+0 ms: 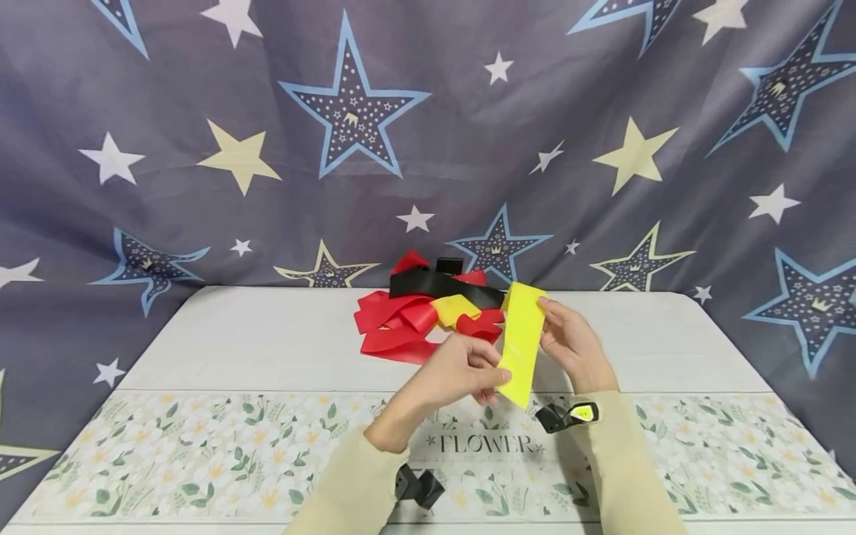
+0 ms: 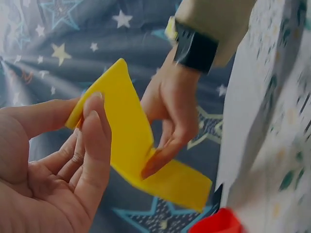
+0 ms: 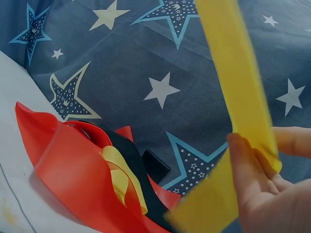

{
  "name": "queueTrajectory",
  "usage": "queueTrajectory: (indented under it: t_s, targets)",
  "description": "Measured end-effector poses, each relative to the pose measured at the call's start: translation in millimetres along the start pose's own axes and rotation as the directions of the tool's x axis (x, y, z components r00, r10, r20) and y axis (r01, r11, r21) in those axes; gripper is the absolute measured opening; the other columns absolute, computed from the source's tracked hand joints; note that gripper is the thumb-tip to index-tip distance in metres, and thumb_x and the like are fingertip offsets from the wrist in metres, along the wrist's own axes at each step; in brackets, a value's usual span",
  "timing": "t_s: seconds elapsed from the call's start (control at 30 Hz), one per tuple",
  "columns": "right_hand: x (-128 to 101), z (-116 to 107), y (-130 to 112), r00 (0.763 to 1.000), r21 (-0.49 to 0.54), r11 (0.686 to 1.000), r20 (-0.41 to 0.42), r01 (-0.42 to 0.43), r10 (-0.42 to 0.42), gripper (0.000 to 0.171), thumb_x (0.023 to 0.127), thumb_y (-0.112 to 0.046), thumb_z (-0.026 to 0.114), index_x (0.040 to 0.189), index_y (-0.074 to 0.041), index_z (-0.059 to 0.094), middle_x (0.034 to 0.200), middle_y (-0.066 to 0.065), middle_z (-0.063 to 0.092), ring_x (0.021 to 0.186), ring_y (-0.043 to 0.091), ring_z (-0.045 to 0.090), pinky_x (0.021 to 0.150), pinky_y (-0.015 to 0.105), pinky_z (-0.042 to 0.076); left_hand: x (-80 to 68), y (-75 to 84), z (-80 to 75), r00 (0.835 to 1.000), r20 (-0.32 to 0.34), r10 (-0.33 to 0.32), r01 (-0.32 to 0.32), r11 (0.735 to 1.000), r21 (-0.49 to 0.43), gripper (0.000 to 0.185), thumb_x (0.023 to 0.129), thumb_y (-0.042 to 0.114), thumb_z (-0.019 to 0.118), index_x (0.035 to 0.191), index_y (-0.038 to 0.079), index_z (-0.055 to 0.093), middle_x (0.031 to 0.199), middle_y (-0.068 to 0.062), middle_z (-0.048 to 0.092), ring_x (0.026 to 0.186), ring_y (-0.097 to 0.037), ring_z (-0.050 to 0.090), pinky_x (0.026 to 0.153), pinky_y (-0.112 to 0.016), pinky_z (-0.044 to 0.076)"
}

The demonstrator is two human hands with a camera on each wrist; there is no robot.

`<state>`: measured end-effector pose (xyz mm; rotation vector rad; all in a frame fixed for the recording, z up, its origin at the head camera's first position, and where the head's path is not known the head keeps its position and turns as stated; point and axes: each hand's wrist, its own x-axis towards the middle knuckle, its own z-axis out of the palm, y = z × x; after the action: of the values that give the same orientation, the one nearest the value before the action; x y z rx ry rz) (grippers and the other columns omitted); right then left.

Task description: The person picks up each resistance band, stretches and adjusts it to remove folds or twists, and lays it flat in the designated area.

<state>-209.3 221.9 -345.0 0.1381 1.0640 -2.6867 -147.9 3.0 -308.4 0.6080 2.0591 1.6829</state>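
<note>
A flat, flexible yellow band (image 1: 521, 338) is stretched between both hands over the table. My left hand (image 1: 461, 369) pinches its lower end between thumb and fingers; in the left wrist view that end is folded at the fingertips. The right hand (image 1: 571, 338) pinches the band nearer its upper end, and in the right wrist view a short tail hangs past the thumb. Behind the hands lies a loose pile of similar bands: red bands (image 1: 394, 345), a black band (image 1: 444, 284) across the top, and another yellow band (image 1: 456, 308) in the middle.
A small black block (image 1: 449, 265) stands at the back of the pile. The white table (image 1: 267, 334) has a flower-printed runner (image 1: 234, 453) along its front. A dark curtain (image 1: 481, 148) with stars rises behind the table. Black straps (image 1: 417, 487) circle both wrists.
</note>
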Motion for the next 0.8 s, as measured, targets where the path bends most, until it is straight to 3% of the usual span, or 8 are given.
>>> queueTrajectory:
  t_s: [0.1,0.33,0.57,0.8]
  targets:
    - [-0.8,0.8,1.0,1.0,0.015,1.0,0.0,-0.012,0.012,0.021,0.1,-0.006,0.039,0.097,-0.003,0.06,0.093,0.006,0.065,0.085,0.013,0.065,0.076,0.022,0.054,-3.9,-6.3,3.6,0.999,0.03,-0.023,0.024,0.999,-0.029,0.02,0.087,0.006,0.067,0.1,-0.008,0.064,0.085,-0.027,0.069,0.053,-0.008,0.062,0.06,-0.025,0.056]
    - [1.6,3.4,1.7,1.0,0.03,0.999,-0.022,0.02,-0.019,0.016,0.098,0.001,0.039,0.105,-0.004,0.052,0.094,0.007,0.063,0.086,0.014,0.066,0.077,0.022,0.055,-15.8,-18.6,4.9,0.998,0.002,-0.061,0.061,0.997,-0.049,0.021,0.085,0.007,0.069,0.1,-0.006,0.064,0.078,-0.019,0.07,0.053,-0.01,0.063,0.058,-0.024,0.055]
    - [2.7,6.6,5.7,0.998,-0.069,0.995,0.004,0.068,-0.068,0.021,0.099,0.002,0.037,0.099,-0.002,0.058,0.089,0.006,0.065,0.078,0.013,0.067,0.07,0.02,0.055,-36.8,-27.4,4.7,0.992,0.011,-0.125,0.125,0.987,-0.101,0.02,0.085,0.008,0.07,0.101,-0.003,0.064,0.079,-0.02,0.07,0.053,-0.009,0.062,0.057,-0.021,0.054]
    - [6.8,16.0,13.6,0.996,-0.14,0.988,-0.056,0.061,-0.07,0.021,0.097,0.004,0.042,0.095,-0.003,0.063,0.089,0.005,0.064,0.079,0.011,0.067,0.072,0.019,0.055,-62.4,-36.6,0.7,0.992,-0.014,-0.128,0.125,0.983,-0.133,0.014,0.085,0.007,0.069,0.093,-0.004,0.064,0.078,-0.028,0.067,0.049,-0.008,0.06,0.053,-0.019,0.052]
